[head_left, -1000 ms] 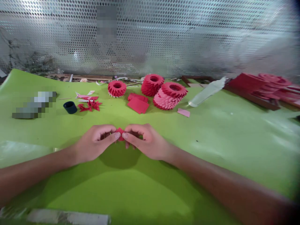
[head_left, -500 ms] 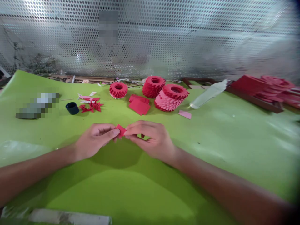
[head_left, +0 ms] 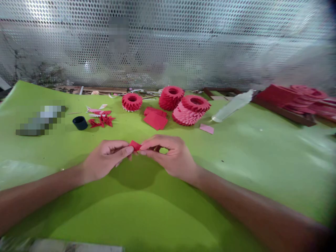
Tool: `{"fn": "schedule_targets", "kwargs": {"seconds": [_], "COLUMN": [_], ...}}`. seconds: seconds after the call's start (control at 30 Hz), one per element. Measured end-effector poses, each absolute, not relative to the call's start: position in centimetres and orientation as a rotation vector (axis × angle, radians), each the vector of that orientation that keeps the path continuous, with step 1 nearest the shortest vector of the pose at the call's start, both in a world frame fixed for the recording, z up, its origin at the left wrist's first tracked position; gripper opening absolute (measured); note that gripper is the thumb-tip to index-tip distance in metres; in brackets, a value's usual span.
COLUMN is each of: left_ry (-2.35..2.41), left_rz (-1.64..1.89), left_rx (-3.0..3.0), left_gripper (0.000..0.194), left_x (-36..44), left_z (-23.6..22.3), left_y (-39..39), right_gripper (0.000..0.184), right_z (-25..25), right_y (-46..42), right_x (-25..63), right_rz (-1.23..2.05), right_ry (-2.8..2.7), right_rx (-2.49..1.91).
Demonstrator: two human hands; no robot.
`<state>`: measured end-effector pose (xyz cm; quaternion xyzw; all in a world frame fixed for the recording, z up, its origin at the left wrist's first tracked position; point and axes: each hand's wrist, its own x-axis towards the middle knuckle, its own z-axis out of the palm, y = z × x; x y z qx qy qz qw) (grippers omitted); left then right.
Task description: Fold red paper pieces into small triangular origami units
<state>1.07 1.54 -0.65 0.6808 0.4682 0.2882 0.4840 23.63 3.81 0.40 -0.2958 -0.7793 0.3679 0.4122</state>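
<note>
Two hands up front, the left hand [head_left: 106,159] and the right hand [head_left: 168,155]. What lies between them?

A small red paper piece [head_left: 135,146], held just above the green-covered tabletop [head_left: 236,157], near the middle of the view. Its long axis runs left to right with a slight tilt, and neither hand is clearly nearer: each has one end.

How do they grip it?

The left is nearly closed, its fingers curled and its thumb pinching the left end. The right mirrors it, pressing its fingertips [head_left: 143,152] on the right end, with a small gap showing behind them.

And the piece itself?

Flat-looking, perhaps a folded rectangle. Fingers cover part of it, so I cannot tell the folds.

What lies beyond, left to right?

A black cap [head_left: 80,123], loose red folded pieces [head_left: 101,120], a ring of folded red paper [head_left: 132,102], red rectangles [head_left: 155,120], a taller red folded stack [head_left: 171,98], a pink-and-red folded stack [head_left: 190,112], a pink slip [head_left: 207,128], a translucent plastic bottle [head_left: 232,106], then piled red sheets [head_left: 286,103].
</note>
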Motion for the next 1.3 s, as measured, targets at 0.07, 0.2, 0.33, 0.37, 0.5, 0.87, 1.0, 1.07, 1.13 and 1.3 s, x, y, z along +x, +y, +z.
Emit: {"fn": "schedule_targets", "kwargs": {"seconds": [0.07,0.2,0.33,0.37,0.5,0.87,1.0,1.07,1.13,1.3], "left_ry": [1.148,1.185,1.236,1.253,1.302,1.175,1.154,1.157,1.166,1.192], "left_rz": [0.687,0.696,0.725,0.726,0.725,0.702,0.658,0.644,0.657,0.702], "left_rx": [1.683,1.773,1.832,1.829,1.819,1.897,1.913,1.929,1.929,1.803], "left_gripper": [0.044,0.043,0.039,0.038,0.039,0.04,0.048,0.05,0.048,0.046], "left_x": [1.1,1.5,1.8,1.9,2.1,1.9,2.0,2.1,2.2,2.0], "left_z": [-0.5,-0.3,-0.4,-0.4,-0.6,-0.5,-0.3,-0.2,-0.1,0.2], "left_y": [1.5,1.5,1.4,1.4,1.5,1.4,1.5,1.5,1.4,1.3], "right_gripper": [0.008,0.019,0.031,0.03,0.017,0.011,0.02,0.021,0.024,0.025], "right_z": [0.4,0.6,0.6,0.5,0.0,0.7,0.8,0.6,0.4,0.2], "right_y": [3.7,3.5,3.2,3.2,3.0,3.0,3.0,3.0,3.0,3.5], "right_x": [23.5,23.0,22.7,22.7,22.6,23.0,23.0,23.0,23.0,23.4], "right_rz": [0.983,1.145,1.177,1.156,0.877,1.065,1.37,1.474,1.494,1.538], "right_ry": [-1.91,-1.719,-1.652,-1.669,-1.863,-2.029,-2.035,-2.02,-1.983,-1.91], "right_rx": [-0.813,-0.901,-0.96,-0.97,-0.906,-0.769,-0.919,-0.901,-0.865,-0.808]}}
